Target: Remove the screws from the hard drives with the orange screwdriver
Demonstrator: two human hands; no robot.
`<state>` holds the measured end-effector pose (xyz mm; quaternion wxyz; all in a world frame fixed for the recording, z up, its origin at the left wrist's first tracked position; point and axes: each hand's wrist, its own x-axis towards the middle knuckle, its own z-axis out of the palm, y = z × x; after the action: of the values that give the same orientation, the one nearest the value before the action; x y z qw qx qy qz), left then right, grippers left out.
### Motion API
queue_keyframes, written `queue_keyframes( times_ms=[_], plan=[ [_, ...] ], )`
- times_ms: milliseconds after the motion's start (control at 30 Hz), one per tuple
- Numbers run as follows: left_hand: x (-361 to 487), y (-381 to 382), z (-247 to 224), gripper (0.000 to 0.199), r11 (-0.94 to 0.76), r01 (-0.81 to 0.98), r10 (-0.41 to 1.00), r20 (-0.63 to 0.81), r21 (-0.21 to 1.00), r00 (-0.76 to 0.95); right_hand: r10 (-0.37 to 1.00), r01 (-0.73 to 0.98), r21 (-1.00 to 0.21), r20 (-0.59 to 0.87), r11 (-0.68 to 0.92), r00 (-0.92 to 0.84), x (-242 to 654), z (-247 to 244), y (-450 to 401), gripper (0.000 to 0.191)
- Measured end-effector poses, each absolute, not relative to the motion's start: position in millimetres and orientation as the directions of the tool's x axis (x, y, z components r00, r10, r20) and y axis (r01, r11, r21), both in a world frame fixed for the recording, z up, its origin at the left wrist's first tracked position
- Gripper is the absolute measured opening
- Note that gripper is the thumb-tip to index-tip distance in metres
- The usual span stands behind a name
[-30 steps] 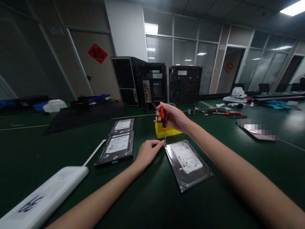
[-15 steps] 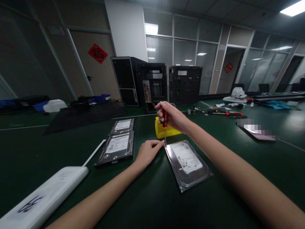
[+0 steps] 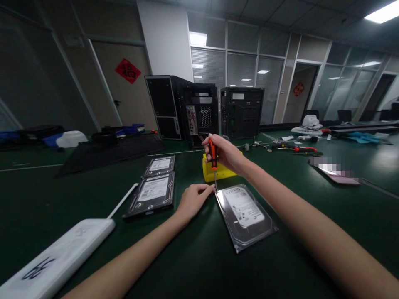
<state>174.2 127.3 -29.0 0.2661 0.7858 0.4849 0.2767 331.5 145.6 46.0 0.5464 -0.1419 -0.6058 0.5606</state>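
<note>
My right hand (image 3: 222, 151) is wrapped round the orange-and-black handle of a screwdriver (image 3: 213, 157). The screwdriver stands almost upright, its tip at the far left corner of a hard drive (image 3: 246, 216). That drive lies flat, white label up. At the same corner, the fingertips of my left hand (image 3: 193, 199) are closed against the drive's edge by the tip; the screw head there is too small to make out. Behind my right hand sits a yellow plastic object (image 3: 215, 172), partly hidden. To the left lie two more hard drives, a nearer one (image 3: 152, 191) and a farther one (image 3: 160, 165).
A white power strip (image 3: 68, 253) with its cord runs along the left front. Black computer cases (image 3: 199, 112) stand at the back. On the right are pliers (image 3: 301, 148), other small tools and a pink flat object (image 3: 339, 176). A black mat (image 3: 118, 149) lies back left.
Both hands stay at the drive's corner. The screwdriver handle has shifted very slightly to the left and down; little else differs.
</note>
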Motion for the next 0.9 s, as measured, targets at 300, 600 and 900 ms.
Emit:
queue_keyframes(
  times_ms=[300, 600, 900],
  plan=[
    [173, 131, -30, 0.046, -0.394, 0.606, 0.903, 0.17, 0.69, 0.394, 0.743, -0.45, -0.833, 0.517, 0.323, -0.425, 329, 51, 142, 0.021],
    [173, 129, -28, 0.043, -0.429, 0.572, 0.891, 0.223, 0.699, 0.395, 0.706, -0.465, -0.818, 0.547, 0.338, -0.45, 327, 52, 140, 0.018],
    [187, 84, -2, 0.035, -0.684, 0.607, 0.678, 0.661, 0.406, 0.322, 0.768, -0.469, -0.825, 0.512, 0.315, -0.384, 330, 51, 144, 0.018]
  ],
)
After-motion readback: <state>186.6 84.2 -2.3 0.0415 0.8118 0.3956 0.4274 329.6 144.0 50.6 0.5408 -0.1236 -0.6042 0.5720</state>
